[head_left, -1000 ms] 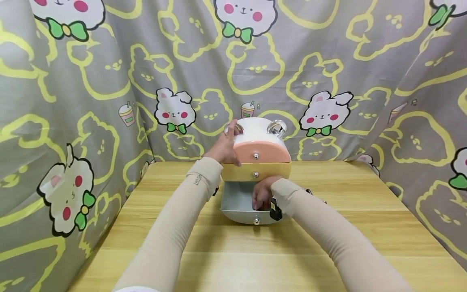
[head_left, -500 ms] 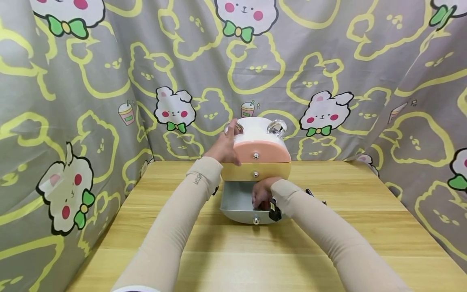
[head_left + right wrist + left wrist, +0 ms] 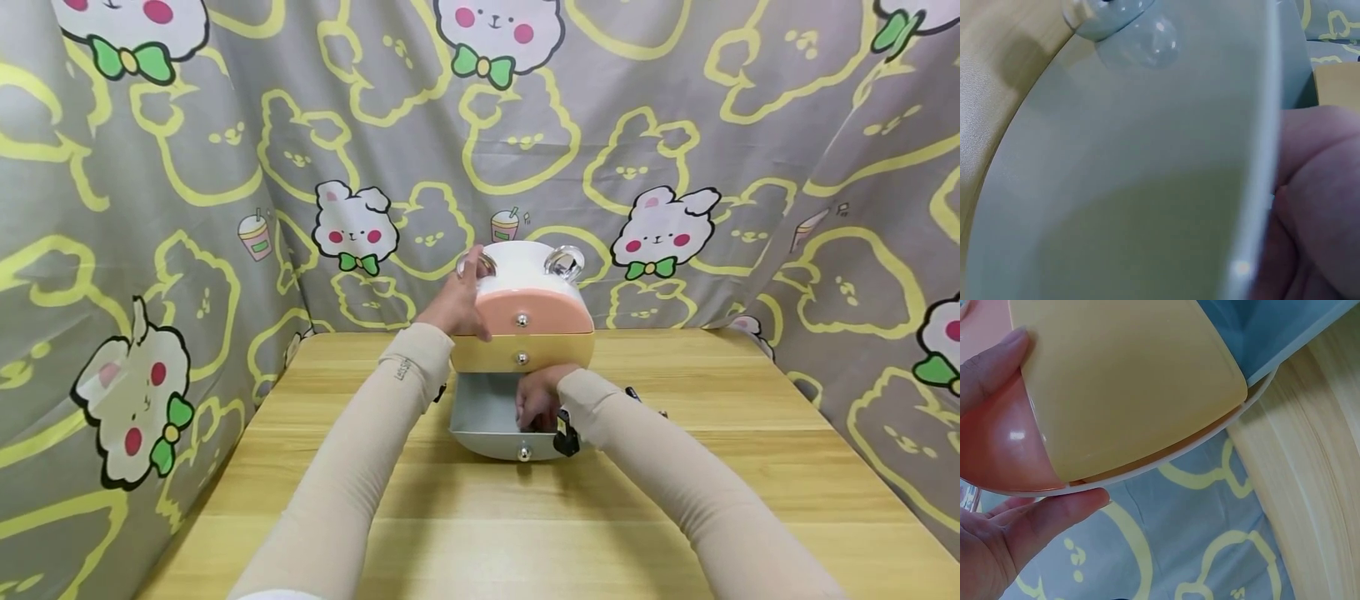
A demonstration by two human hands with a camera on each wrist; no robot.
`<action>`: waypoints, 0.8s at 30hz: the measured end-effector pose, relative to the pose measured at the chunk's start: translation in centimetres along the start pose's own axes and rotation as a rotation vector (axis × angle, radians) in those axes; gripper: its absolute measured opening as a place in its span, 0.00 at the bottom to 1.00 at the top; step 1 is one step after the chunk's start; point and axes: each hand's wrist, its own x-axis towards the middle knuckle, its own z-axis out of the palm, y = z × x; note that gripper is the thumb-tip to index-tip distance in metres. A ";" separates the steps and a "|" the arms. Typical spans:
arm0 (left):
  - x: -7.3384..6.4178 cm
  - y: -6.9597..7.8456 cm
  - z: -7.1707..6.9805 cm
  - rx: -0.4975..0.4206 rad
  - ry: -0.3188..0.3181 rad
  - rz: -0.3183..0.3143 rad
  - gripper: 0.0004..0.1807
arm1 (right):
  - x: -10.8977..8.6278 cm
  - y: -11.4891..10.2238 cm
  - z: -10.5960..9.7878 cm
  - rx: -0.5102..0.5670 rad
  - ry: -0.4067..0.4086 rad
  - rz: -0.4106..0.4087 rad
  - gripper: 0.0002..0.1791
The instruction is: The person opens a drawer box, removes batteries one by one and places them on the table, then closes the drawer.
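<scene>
A small drawer cabinet [image 3: 525, 267] with a white top and two clear ear-like rings stands mid-table. Its orange drawer [image 3: 558, 312] and yellow drawer [image 3: 480, 357] are closed; the grey-blue bottom drawer [image 3: 487, 446] is pulled out. My left hand [image 3: 457, 304] grips the cabinet's left side, the thumb [image 3: 997, 362] lying over the orange and yellow drawer fronts in the left wrist view. Down inside the bottom drawer is my right hand [image 3: 538, 398], fingers bent downward. The drawer's front wall hides its fingertips, so I cannot tell whether it holds anything.
Two small dark items lie on the wooden table [image 3: 480, 533] right of the cabinet, partly behind the right sleeve: a pen-like one [image 3: 632, 392] and a smaller one [image 3: 663, 414]. A patterned grey curtain [image 3: 420, 125] encloses the table at the back and sides.
Both hands keep their places, the left on the cabinet and the right in the bottom drawer. The whole head view has shifted very slightly.
</scene>
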 end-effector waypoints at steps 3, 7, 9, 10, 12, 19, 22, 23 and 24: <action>0.1 0.2 -0.1 -0.007 0.008 0.010 0.83 | -0.3 0.0 -0.2 -0.003 0.027 -0.005 0.13; 0.1 0.2 -0.1 0.014 0.000 -0.003 0.84 | -0.6 0.0 -0.4 -0.035 0.061 -0.024 0.12; 0.1 0.3 -0.1 0.028 -0.005 -0.018 0.84 | -0.7 0.1 -0.5 -0.050 0.074 -0.044 0.13; 0.0 0.2 0.0 0.033 -0.007 -0.024 0.84 | -0.7 0.2 -0.4 -0.058 0.078 -0.054 0.14; 0.0 0.2 0.1 0.031 -0.004 -0.023 0.84 | -0.6 0.3 -0.4 -0.074 0.088 -0.069 0.17; 0.1 0.4 0.1 0.024 0.001 -0.007 0.83 | -0.9 1.0 -0.6 -0.065 0.116 -0.088 0.19; 0.0 0.3 0.1 0.024 -0.003 -0.022 0.84 | -1.1 1.1 -0.7 -0.041 0.112 -0.082 0.17; -0.1 0.3 0.1 0.021 -0.004 -0.024 0.84 | -1.2 1.1 -0.7 -0.041 0.113 -0.080 0.17; -0.1 0.3 0.1 0.016 -0.005 -0.030 0.84 | -1.3 1.2 -0.7 -0.042 0.115 -0.078 0.17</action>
